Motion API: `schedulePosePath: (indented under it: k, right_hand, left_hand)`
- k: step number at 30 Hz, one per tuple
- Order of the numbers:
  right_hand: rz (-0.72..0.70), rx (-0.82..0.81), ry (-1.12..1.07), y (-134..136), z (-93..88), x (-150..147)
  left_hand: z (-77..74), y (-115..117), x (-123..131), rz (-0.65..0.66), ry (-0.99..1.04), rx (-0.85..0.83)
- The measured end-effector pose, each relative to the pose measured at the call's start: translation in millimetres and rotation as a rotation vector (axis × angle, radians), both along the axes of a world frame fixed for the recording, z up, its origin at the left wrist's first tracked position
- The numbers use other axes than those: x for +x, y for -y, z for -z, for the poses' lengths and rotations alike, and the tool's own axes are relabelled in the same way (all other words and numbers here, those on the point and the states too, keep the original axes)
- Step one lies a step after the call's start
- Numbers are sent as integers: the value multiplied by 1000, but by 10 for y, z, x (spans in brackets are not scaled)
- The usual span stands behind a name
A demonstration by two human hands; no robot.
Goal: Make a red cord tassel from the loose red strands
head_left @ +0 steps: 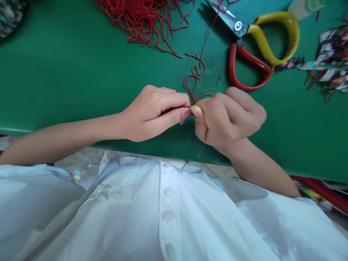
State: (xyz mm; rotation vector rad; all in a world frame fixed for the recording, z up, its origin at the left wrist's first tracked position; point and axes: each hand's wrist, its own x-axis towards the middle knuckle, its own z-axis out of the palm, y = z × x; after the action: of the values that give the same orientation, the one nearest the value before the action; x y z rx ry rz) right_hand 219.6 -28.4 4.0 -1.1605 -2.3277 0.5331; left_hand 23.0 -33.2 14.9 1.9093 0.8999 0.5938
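My left hand (pixel 154 114) is closed, with red cord pinched between its thumb and fingers. Against its fingertips, my right hand (pixel 228 116) is closed too, its thumb and forefinger on the same red cord. Thin loops and ends of the red cord (pixel 192 77) spread over the green table (pixel 67 72) just beyond the fingertips, and one strand runs up toward the scissors. The part of the cord inside the hands is mostly hidden.
A pile of red cords (pixel 141 18) lies at the top middle. Open scissors (pixel 239 30) with yellow and red handles rest beyond my right hand. Patterned fabric (pixel 333 54) is at the right, a whitish object (pixel 304 7) at the top right, dark patterned fabric (pixel 10 16) at the top left.
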Motion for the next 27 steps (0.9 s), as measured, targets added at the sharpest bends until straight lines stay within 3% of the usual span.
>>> schedulePosePath:
  k: [3,6,18,23,27]
  right_hand:
    - [-22,226,41,-16,-24,-22]
    - [-46,256,12,-36,-41,-46]
    - [-95,-352,-269,-56,-127,-59]
    - [-70,-479,-276,-32,-170,-81]
    - [-78,-532,-274,-28,-179,-90]
  left_hand:
    - [-31,-9,-8,-40,4,-16]
    - [-25,4,-13,-64,-29,16]
    - [73,58,2,-156,-172,324]
    - [99,28,-17,-110,-292,524]
    - [141,-6,-48,-35,-306,516]
